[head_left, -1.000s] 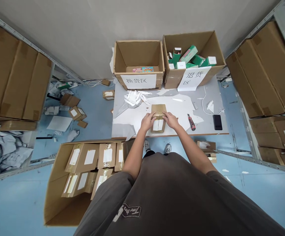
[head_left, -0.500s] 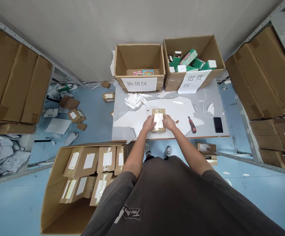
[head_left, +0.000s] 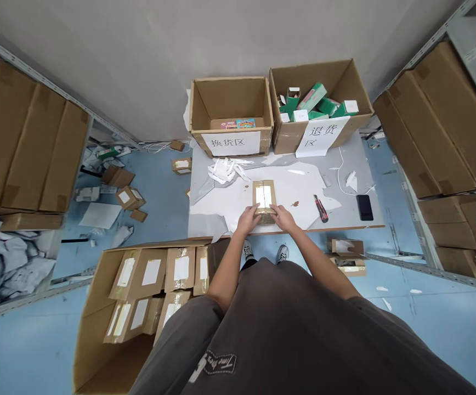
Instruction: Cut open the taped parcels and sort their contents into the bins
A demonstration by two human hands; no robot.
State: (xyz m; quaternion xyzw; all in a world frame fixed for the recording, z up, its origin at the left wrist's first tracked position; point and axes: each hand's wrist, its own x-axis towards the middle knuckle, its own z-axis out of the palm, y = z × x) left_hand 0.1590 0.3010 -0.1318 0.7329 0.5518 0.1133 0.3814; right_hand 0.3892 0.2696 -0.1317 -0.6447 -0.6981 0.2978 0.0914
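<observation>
A small taped cardboard box (head_left: 264, 192) with a white label sits on the white sheet near the table's front edge. My left hand (head_left: 248, 220) grips its near left corner, and my right hand (head_left: 283, 218) grips the near right corner. The thumbs lie on the upper edge, and the box's near side shows between my hands. Off to the right lies a red and black utility knife (head_left: 321, 209). Behind the box, to the left, is a pile of torn white paper strips (head_left: 227, 169).
Two open cartons with paper signs stand at the back: the left carton (head_left: 197, 109) and the right carton (head_left: 285, 137), which holds green boxes. A phone (head_left: 364, 208) lies at right. A large carton (head_left: 88, 329) of labelled boxes stands at lower left. Shelves with boxes (head_left: 439, 120) flank both sides.
My hands have slid toward me, from the box's sides to its near corners. The box now appears tipped, with its near side showing.
</observation>
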